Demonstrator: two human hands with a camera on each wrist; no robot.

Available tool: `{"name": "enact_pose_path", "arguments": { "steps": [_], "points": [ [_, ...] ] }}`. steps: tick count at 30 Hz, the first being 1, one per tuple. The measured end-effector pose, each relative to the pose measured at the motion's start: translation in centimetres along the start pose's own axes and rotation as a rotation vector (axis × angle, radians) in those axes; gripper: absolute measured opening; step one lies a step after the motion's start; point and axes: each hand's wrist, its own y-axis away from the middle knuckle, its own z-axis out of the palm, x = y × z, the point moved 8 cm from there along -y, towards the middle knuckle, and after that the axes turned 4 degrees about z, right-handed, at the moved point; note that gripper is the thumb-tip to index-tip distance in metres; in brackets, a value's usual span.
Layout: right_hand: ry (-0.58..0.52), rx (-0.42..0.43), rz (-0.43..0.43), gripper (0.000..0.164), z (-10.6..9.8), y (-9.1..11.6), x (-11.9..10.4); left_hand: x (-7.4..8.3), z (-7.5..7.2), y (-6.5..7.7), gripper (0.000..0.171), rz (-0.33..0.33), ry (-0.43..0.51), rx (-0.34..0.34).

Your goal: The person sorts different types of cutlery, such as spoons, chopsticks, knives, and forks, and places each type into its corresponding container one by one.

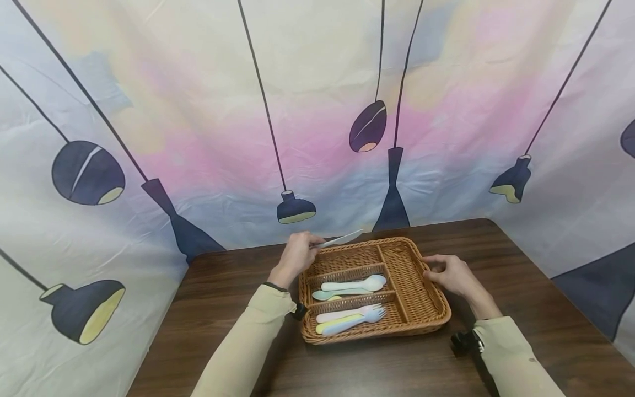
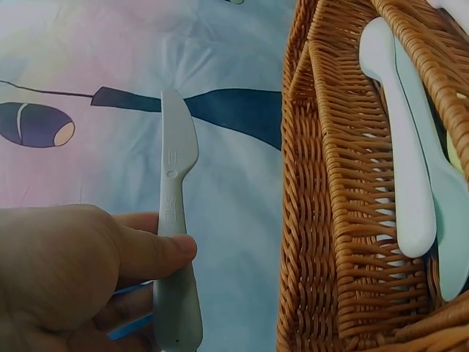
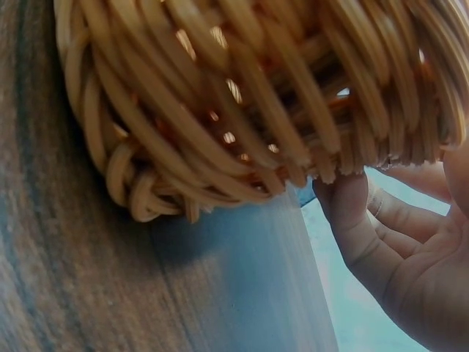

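Note:
My left hand [image 1: 297,252] pinches a pale plastic knife [image 1: 345,238] by its handle, above the far left edge of a wicker cutlery basket [image 1: 443,314]. In the left wrist view the knife [image 2: 176,147] points upward, thumb across its handle. The right hand [image 1: 453,275] grips the basket's right rim; in the right wrist view its thumb lies against the outer wicker wall [image 3: 220,110]. A white spoon [image 1: 353,285] and a mint-green spoon [image 1: 324,295] lie in the middle left compartment, partly over something yellow. Several pastel forks [image 1: 354,317] fill the near left compartment.
The basket stands on a dark wooden table [image 1: 377,366]. Behind the table's far edge hangs a pastel cloth [image 1: 327,143] printed with dark lamps. Thin wicker dividers [image 1: 347,272] separate the left compartments from each other and from a long right one.

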Motion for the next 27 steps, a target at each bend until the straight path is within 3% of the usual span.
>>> {"name": "enact_pose_path", "arguments": {
  "steps": [27],
  "points": [
    [-0.013, 0.001, 0.000, 0.044, 0.1, 0.0, 0.1, 1.0, 2.0, -0.9, 0.028, -0.028, 0.075, -0.067]
  ]
}}
